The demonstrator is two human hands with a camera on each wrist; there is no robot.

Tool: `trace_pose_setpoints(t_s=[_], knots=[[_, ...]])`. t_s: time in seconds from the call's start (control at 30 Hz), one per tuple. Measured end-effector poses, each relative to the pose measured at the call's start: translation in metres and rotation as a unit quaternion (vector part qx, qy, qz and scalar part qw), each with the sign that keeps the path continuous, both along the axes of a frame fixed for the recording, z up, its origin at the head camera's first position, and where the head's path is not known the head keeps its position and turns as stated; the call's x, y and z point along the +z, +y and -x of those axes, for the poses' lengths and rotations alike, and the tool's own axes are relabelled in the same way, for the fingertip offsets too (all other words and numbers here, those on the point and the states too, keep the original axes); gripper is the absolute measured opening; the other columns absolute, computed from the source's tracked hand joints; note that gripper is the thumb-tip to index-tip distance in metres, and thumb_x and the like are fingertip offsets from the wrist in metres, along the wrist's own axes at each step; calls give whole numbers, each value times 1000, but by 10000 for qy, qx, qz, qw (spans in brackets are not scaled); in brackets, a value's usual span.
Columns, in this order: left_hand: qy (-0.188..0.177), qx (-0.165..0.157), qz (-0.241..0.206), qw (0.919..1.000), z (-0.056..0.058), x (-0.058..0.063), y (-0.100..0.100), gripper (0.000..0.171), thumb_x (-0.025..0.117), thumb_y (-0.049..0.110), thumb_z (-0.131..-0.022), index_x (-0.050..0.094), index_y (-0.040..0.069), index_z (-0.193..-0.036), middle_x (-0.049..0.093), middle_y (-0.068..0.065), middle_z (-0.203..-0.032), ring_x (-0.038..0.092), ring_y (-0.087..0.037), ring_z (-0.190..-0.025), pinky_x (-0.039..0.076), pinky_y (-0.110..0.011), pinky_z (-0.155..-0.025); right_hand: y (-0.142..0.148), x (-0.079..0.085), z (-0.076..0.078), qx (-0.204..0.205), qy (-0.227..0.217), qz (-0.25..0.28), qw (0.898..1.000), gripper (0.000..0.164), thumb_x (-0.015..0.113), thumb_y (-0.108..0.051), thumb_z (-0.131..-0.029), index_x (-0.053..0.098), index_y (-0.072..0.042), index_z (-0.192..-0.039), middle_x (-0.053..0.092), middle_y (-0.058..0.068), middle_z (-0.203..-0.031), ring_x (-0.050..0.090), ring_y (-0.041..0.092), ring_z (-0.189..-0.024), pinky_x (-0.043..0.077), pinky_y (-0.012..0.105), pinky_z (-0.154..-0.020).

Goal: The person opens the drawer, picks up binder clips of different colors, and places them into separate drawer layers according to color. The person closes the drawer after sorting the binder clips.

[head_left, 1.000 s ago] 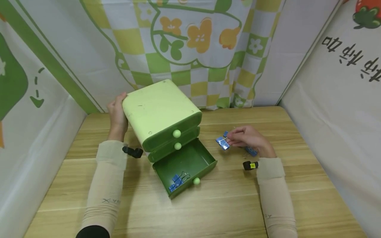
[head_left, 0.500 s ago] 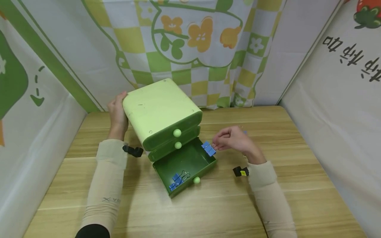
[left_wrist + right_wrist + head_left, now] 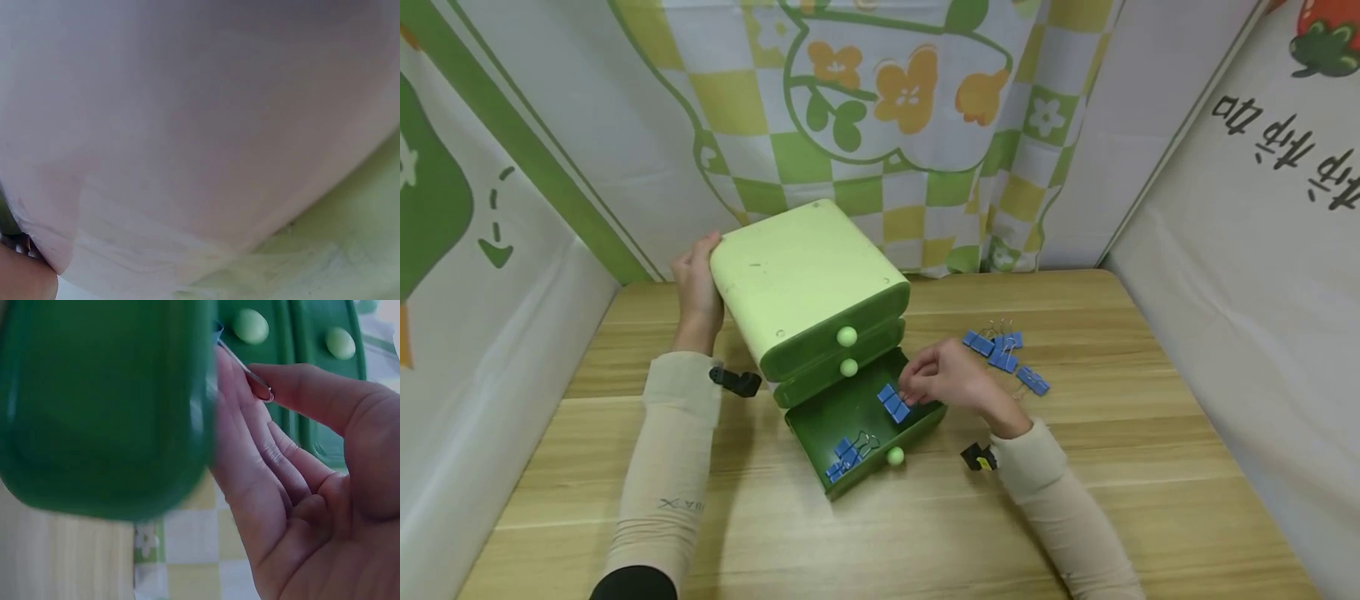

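Note:
A pale green mini drawer cabinet [image 3: 808, 279] stands on the table with its bottom drawer [image 3: 842, 408] pulled out. My left hand [image 3: 696, 292] grips the cabinet's back left corner; the far fingers are hidden behind it. My right hand [image 3: 951, 379] is over the right part of the drawer, pinching a blue binder clip [image 3: 893, 403] by its wire handle. In the right wrist view, the thumb and fingers pinch that wire handle [image 3: 247, 369], while the drawer front [image 3: 106, 412] covers most of the clip. Blue binder clips [image 3: 847, 452] lie in the drawer's front left corner.
Several more blue binder clips [image 3: 1002, 350] lie on the wooden table [image 3: 1000, 533] right of the cabinet. The two upper drawers, with round knobs [image 3: 847, 337], stick out less than the bottom one. A checked curtain [image 3: 880, 192] hangs behind the table.
My right hand has carried the binder clip left from the pile on the table to over the open drawer. The clips on the table now show fully. My left hand has stayed put.

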State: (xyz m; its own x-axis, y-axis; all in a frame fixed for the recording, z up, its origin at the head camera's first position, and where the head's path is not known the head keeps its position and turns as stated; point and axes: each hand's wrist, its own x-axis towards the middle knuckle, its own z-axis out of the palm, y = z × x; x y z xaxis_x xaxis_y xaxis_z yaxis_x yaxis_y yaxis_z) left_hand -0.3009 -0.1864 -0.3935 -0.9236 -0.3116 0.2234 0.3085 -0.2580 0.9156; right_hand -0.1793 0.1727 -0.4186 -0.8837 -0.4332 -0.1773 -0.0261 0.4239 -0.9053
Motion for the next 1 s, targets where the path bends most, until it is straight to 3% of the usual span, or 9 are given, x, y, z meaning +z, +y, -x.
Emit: trace_pose_setpoints(t_s=[0.17,0.33,1.0], knots=[[10,28,27,10000,0,0,0,48,62,29,-104,55,16,-58,57,8,-54,50,-6,-45,43,-19,-48,-16,-11,-6,192,311,-479,9982,9,69,-1,-99,77,-1,-97,79,9,-85,76,16,-74,64,29,-68],[31,14,-1,10000,1,-1,0,49,62,29,-105,56,16,-58,58,8,-54,51,-6,-45,43,-19,-48,-29,-16,-13,337,807,-1115,9899,7,73,-4,-96,79,-6,-92,78,2,-79,73,12,-71,58,24,-63],[15,-65,-113,9999,0,1,2,46,64,29,-104,57,15,-60,59,7,-56,52,-6,-46,44,-18,-48,-52,-23,-33,567,1709,-1965,9638,6,78,-10,-93,83,-9,-90,80,1,-82,69,4,-68,60,25,-69]])
